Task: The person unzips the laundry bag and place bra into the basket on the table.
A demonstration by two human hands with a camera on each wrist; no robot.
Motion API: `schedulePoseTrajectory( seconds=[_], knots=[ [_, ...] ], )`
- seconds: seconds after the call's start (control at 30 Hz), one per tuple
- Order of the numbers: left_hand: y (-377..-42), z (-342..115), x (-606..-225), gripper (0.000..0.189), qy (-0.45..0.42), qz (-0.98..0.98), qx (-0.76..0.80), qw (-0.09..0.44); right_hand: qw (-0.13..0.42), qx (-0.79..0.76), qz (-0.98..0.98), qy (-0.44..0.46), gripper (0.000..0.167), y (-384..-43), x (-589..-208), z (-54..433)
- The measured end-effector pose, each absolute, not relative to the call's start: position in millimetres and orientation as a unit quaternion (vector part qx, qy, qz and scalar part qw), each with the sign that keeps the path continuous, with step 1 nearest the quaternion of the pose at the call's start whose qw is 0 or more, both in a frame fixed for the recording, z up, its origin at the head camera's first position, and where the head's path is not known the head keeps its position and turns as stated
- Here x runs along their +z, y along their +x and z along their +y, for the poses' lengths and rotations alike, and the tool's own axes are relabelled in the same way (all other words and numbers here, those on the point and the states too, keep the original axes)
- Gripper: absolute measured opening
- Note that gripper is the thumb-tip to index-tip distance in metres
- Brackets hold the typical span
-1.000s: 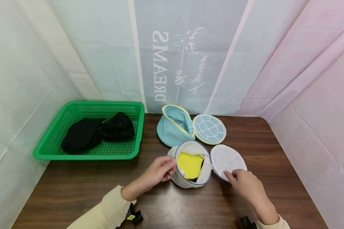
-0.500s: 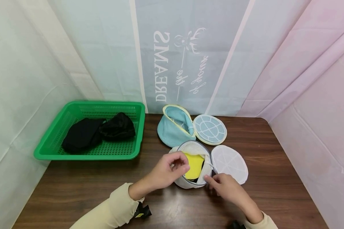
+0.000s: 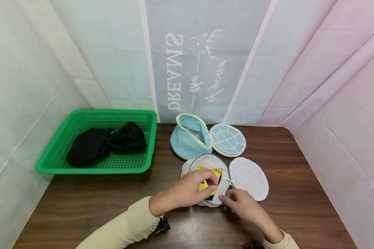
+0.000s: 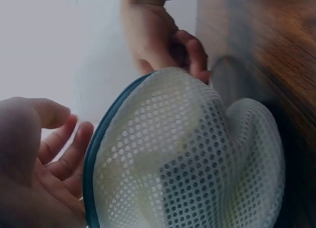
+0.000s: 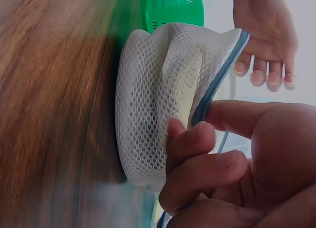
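A white mesh laundry bag [image 5: 140, 109] with a blue-grey zipper rim stands with its top unzipped. Its round white lid [image 3: 250, 180] lies folded out on the table to the right. Inside the bag is a yellow piece [image 3: 217, 173] with something dark beside it; its kind is hard to tell. My right hand [image 3: 244, 205] pinches the near right rim between thumb and fingers. My left hand [image 3: 187, 189] hovers over the opening, fingers loosely bent and nothing visible in them, hiding part of the yellow piece.
Behind the white bag stands an open blue mesh bag [image 3: 187, 143] with yellow trim, its round lid [image 3: 227, 140] beside it. A green basket [image 3: 96, 171] at the left holds two black cloth items [image 3: 88, 147]. Fabric walls surround the brown wooden table [image 3: 106, 207].
My left hand has moved right from the bag's left rim to above its opening. My right hand has gone from the white lid to the bag's near right rim.
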State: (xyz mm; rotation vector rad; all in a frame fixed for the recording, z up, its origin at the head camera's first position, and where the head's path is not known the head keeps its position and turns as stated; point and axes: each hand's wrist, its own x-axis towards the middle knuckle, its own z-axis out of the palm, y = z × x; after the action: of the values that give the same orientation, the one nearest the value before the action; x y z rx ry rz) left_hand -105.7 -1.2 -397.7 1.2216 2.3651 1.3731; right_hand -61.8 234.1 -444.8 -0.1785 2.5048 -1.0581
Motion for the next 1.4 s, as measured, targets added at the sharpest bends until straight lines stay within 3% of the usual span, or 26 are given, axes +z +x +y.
schedulePoseTrajectory(
  seconds=[0.4, 0.63, 0.87, 1.2, 1.4],
  knots=[
    [-101.3, 4.0, -413.6, 0.019, 0.388, 0.900, 0.195, 0.029, 0.172, -0.321, 0.929, -0.071, 0.041, -58.3, -447.0, 232.1],
    [-98.7, 7.5, -420.0, 0.032, 0.394, 0.915, 0.076, 0.035, 0.164, -0.297, 0.939, -0.054, 0.039, -57.2, -445.7, 228.3],
    [-97.4, 14.1, -425.2, 0.033, 0.365, 0.931, 0.022, -0.015, 0.167, -0.283, 0.943, -0.042, 0.036, -55.6, -443.2, 226.7],
    [-94.0, 19.2, -426.7, 0.051, 0.364, 0.928, -0.057, 0.045, 0.164, -0.286, 0.942, -0.061, 0.036, -53.7, -444.4, 225.8],
    [-93.6, 21.1, -428.5, 0.051, 0.361, 0.927, -0.082, 0.064, 0.168, -0.285, 0.941, -0.068, 0.036, -52.9, -446.0, 225.4]
  ],
)
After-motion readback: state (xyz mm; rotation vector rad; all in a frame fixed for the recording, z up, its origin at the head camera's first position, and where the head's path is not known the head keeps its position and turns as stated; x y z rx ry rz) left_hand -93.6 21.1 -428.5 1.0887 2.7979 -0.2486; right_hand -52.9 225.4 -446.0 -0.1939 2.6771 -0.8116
